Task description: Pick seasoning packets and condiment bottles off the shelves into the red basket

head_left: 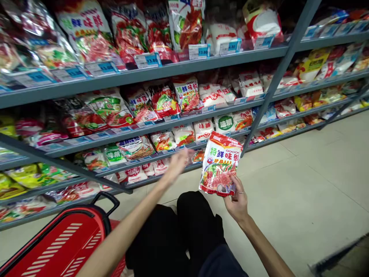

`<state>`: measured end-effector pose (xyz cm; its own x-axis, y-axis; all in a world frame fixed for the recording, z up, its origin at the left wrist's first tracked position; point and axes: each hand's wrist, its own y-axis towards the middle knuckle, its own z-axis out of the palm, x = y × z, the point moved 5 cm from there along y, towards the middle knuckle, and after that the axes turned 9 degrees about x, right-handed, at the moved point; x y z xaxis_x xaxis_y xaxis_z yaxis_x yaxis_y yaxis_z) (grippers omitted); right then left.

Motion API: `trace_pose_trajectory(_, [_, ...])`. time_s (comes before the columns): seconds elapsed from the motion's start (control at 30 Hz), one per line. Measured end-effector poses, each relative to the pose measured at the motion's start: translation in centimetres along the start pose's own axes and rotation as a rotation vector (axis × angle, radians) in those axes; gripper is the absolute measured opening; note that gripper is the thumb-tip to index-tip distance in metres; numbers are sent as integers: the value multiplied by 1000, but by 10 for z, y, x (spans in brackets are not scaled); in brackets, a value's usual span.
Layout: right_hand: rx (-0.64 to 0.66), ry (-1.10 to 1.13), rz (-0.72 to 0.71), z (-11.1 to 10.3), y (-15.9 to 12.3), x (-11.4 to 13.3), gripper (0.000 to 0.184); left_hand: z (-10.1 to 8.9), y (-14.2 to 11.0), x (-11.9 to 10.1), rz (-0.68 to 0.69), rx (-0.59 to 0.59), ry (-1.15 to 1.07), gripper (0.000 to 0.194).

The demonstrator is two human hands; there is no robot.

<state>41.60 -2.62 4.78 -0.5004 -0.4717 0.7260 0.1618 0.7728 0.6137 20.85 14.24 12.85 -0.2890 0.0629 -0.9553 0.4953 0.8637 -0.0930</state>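
My right hand [236,199] grips a seasoning packet [220,163] by its lower right corner, the thumb lying over the front. The packet is red and white with colourful lettering and a picture of meat and vegetables, and it is held up with its printed front towards me. A ring shows on one finger of that hand. My left hand [180,159] is in the air to the left of the packet, apart from it and in front of the lower shelves. Motion blurs its fingers, and no object shows in it.
Grey shelves [184,66] full of bagged seasonings and blue price tags [199,51] run across the front. A red shopping basket [57,246] with a black handle [106,200] stands at my lower left. Pale floor tiles [317,173] extend to the right.
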Motion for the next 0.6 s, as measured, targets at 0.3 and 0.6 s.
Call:
trace_pose_trajectory(0.3, [202, 836, 629, 20, 29, -13, 55, 84, -20, 33, -143, 163, -645, 61])
trace_pose_trajectory(0.6, [-17, 844, 835, 49, 50, -29, 42, 67, -18, 56, -140, 83, -842, 54])
